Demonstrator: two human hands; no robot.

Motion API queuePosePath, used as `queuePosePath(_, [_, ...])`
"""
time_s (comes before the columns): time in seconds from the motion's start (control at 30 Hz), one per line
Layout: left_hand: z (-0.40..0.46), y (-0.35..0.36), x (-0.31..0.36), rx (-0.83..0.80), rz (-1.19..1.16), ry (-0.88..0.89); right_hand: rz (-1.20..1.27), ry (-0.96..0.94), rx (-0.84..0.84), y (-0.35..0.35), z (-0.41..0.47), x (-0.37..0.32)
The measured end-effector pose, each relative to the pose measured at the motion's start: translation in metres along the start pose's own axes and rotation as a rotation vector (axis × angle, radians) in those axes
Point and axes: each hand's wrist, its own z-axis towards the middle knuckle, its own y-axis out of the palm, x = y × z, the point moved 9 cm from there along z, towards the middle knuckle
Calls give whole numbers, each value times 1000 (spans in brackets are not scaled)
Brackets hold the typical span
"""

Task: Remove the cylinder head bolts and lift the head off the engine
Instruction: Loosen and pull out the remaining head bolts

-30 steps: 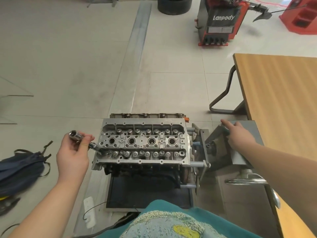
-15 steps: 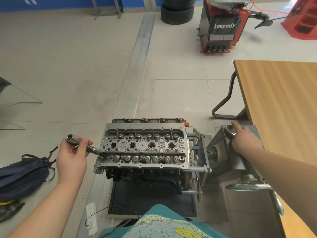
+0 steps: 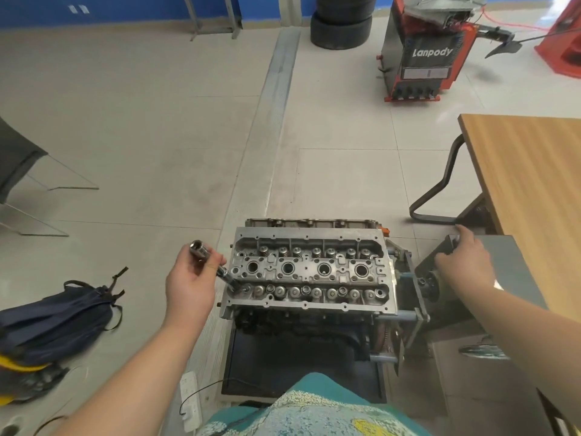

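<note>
Your single head-worn camera looks forward and steeply down — the grey aluminium cylinder head sits close, lower centre of the frame.

both forearms bare, no sleeves in view. left hand and right hand bare: no gloves, rings or watch. torso in a teal garment with a pale speckled print and a yellow patch.

Left hand pinches socket extension seated in cylinder head; right hand rests on stand.
</note>
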Motion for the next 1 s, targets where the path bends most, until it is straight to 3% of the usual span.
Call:
queuePosePath(0.13, [3,6,6,-126,66,48,217,-114,35,17,-57,-91])
queuePosePath(0.3, [14,12,3,-316,126,42,453,-388,-210,43,-156,-238])
queuePosePath(0.47, [29,2,0,-404,70,69,311,-693,-363,59,-244,-347])
queuePosePath(0.6, [37,-2,0,-489,67,116,78,-775,-343,80,-273,-370])
queuePosePath(1.0, [37,16,-4,-744,120,160,-69,-728,-68,70,-294,-384])
